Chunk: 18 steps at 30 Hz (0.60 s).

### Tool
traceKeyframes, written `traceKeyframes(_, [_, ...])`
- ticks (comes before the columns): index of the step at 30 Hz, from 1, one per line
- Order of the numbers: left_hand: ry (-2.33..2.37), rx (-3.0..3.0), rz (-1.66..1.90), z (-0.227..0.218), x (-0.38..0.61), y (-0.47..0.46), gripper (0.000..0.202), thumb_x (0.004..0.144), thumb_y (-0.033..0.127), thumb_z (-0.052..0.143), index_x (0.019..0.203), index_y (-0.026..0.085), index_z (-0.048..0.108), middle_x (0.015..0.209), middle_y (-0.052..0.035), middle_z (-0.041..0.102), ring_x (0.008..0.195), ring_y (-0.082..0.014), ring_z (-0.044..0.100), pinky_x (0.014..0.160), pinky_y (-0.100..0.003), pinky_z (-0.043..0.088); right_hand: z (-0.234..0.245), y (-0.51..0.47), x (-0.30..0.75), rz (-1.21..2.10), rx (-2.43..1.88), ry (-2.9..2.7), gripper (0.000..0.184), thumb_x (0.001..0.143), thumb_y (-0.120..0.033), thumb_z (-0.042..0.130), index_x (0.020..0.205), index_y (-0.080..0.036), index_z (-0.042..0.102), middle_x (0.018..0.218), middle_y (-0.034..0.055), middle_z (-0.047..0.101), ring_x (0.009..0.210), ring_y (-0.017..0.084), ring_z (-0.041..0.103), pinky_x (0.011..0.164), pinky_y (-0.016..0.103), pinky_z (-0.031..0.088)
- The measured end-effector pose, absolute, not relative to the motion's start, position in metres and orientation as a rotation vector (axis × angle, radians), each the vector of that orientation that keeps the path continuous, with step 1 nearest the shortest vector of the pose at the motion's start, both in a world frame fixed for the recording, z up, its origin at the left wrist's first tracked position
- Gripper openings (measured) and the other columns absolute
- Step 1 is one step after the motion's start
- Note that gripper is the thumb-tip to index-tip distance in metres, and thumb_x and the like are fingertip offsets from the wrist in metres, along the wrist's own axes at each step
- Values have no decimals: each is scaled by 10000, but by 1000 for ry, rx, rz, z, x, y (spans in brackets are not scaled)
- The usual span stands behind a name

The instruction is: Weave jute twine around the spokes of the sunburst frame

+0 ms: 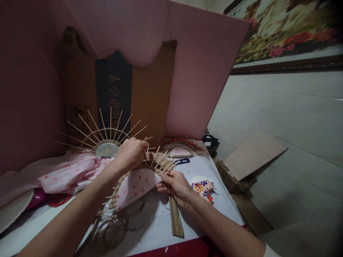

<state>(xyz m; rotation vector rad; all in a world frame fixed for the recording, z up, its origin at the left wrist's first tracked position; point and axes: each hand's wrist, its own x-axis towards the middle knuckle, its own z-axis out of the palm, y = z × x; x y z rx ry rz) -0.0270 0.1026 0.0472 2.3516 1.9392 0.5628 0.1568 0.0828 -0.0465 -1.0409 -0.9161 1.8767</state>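
Observation:
A half-round woven piece point(139, 180) with a pink dotted centre, a brown rope-woven rim and short sticks poking out is held up over the white table point(160, 228). My left hand point(131, 153) is closed on the top of the rim. My right hand point(174, 184) pinches the rim's right end near the sticks. Loose rope strands point(107, 228) trail down from the piece toward the table's front edge.
A similar piece with long radiating sticks point(104, 137) stands behind, another woven one point(179, 148) lies at the back right beside blue-handled scissors point(183, 161). Pink dotted cloth point(69, 173), a colourful patterned scrap point(202, 187), a brown strip point(175, 217), cardboard and pink boards surround.

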Motion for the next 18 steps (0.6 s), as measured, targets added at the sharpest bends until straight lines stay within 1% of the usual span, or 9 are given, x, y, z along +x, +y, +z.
traceKeyframes(2, [1928, 2407, 500, 44, -25, 110, 284, 792, 183, 459, 914, 176, 716, 833, -141, 714, 862, -277, 629, 797, -388, 410, -47, 83, 157, 1874, -1019, -923, 285, 683, -272, 773, 713, -108, 542, 582, 11, 608, 510, 107, 628, 467, 181, 527])
traceKeyframes(3, [1920, 2434, 475, 42, -24, 113, 308, 795, 184, 460, 981, 177, 705, 847, -134, 721, 866, -269, 635, 829, -391, 404, -47, 83, 157, 1872, -1011, -928, 297, 676, -286, 777, 719, -109, 542, 588, 7, 605, 511, 106, 626, 468, 182, 525])
traceKeyframes(4, [1906, 2455, 463, 41, -24, 115, 338, 802, 186, 458, 1054, 180, 683, 858, -119, 727, 876, -252, 638, 879, -392, 385, -47, 83, 157, 1870, -1006, -934, 305, 673, -298, 777, 729, -110, 544, 597, 7, 606, 514, 105, 625, 471, 184, 524])
traceKeyframes(6, [1853, 2482, 458, 38, -25, 118, 386, 820, 199, 456, 1167, 188, 625, 842, -75, 734, 874, -210, 641, 990, -403, 305, -46, 83, 157, 1867, -1003, -948, 314, 676, -316, 772, 755, -110, 549, 616, 11, 612, 523, 106, 626, 479, 187, 521])
traceKeyframes(9, [1735, 2447, 495, 35, -27, 120, 387, 830, 246, 477, 1193, 211, 606, 763, -17, 723, 790, -179, 638, 1068, -458, 176, -46, 83, 157, 1865, -990, -961, 317, 680, -325, 765, 774, -108, 554, 625, 17, 615, 533, 110, 628, 490, 193, 519])
traceKeyframes(11, [1673, 2394, 514, 35, -29, 120, 378, 813, 306, 523, 1167, 224, 625, 715, 3, 703, 728, -175, 624, 1072, -489, 144, -45, 82, 157, 1865, -976, -968, 314, 679, -324, 764, 768, -105, 557, 629, 24, 619, 537, 111, 628, 497, 197, 519])
traceKeyframes(13, [1659, 2355, 515, 36, -30, 120, 384, 790, 338, 559, 1146, 222, 643, 655, 13, 675, 689, -175, 606, 1061, -499, 156, -45, 81, 157, 1862, -975, -972, 307, 682, -324, 761, 754, -102, 560, 636, 34, 626, 539, 109, 626, 500, 196, 517])
traceKeyframes(15, [1673, 2324, 511, 36, -30, 120, 391, 767, 350, 586, 1122, 206, 661, 615, 6, 650, 664, -183, 585, 1016, -493, 231, -45, 81, 156, 1854, -992, -975, 300, 686, -324, 757, 736, -101, 562, 632, 36, 626, 533, 106, 622, 498, 195, 517])
traceKeyframes(18, [1679, 2307, 528, 35, -30, 122, 387, 757, 364, 586, 1087, 187, 683, 618, -19, 636, 636, -188, 554, 872, -432, 362, -45, 80, 157, 1839, -1019, -981, 294, 688, -324, 755, 725, -105, 561, 622, 28, 621, 532, 108, 623, 500, 199, 523])
